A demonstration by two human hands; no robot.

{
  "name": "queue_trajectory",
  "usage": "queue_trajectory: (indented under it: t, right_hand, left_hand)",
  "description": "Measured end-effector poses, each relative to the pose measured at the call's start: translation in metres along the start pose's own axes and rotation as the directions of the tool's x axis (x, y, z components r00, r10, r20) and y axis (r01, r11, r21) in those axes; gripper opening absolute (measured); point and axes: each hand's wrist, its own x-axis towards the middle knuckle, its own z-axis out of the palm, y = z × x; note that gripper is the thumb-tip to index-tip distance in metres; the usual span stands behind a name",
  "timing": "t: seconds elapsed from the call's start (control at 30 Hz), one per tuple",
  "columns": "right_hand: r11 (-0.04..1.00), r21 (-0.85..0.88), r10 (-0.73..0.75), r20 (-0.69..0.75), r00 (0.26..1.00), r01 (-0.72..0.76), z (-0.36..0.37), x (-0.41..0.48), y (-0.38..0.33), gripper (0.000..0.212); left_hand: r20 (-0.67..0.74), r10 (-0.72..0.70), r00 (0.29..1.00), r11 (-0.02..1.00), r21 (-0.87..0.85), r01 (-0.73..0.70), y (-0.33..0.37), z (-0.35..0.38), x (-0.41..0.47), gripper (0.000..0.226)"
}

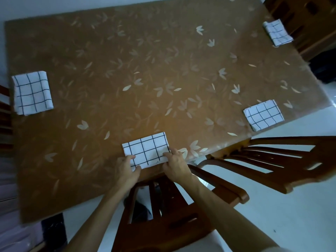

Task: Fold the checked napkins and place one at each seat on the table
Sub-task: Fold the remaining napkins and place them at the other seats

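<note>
A folded white napkin with black checks lies at the near edge of the table. My left hand pinches its near left corner, thumb on top. My right hand holds its right end, fingers curled over the edge. Three more folded checked napkins lie flat at other seats: one at the left edge, one at the near right corner, one at the far right edge.
The table wears a brown leaf-patterned cover. A wooden chair stands right under my arms, another chair to its right, and a further one at the far right. A white floor shows below.
</note>
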Motion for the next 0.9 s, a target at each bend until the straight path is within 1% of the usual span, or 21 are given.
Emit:
queue_trajectory:
  t: [0.27,0.47,0.6,0.7,0.8,0.9]
  right_hand:
    - [0.999,0.008,0.036,-0.076,0.996,-0.035,0.0,-0.006,0.011,0.037]
    - [0.998,0.039,0.062,-0.125,0.99,-0.058,-0.005,-0.008,0.021,0.038]
    - [0.998,0.03,0.06,-0.129,0.99,-0.056,-0.006,-0.008,0.023,0.039]
    - [0.999,0.012,0.053,-0.126,0.991,-0.052,-0.005,-0.008,0.023,0.04]
    - [0.999,-0.003,0.043,-0.138,0.989,-0.043,-0.005,-0.009,0.023,0.037]
    - [0.999,-0.035,0.023,-0.148,0.989,-0.029,-0.002,-0.01,0.024,0.033]
  left_hand:
    - [0.081,0.086,0.993,0.994,0.06,-0.091,0.009,0.008,-0.002,0.042]
    - [0.146,0.133,0.98,0.981,0.123,-0.151,0.012,0.015,-0.001,0.043]
    - [0.154,0.143,0.978,0.97,0.172,-0.169,0.009,0.016,0.001,0.044]
    - [0.122,0.159,0.98,0.945,0.27,-0.187,0.005,0.015,0.002,0.044]
    - [0.112,0.204,0.973,0.891,0.39,-0.232,-0.001,0.015,-0.001,0.044]
    - [0.13,0.213,0.968,0.867,0.433,-0.248,-0.002,0.015,-0.004,0.045]
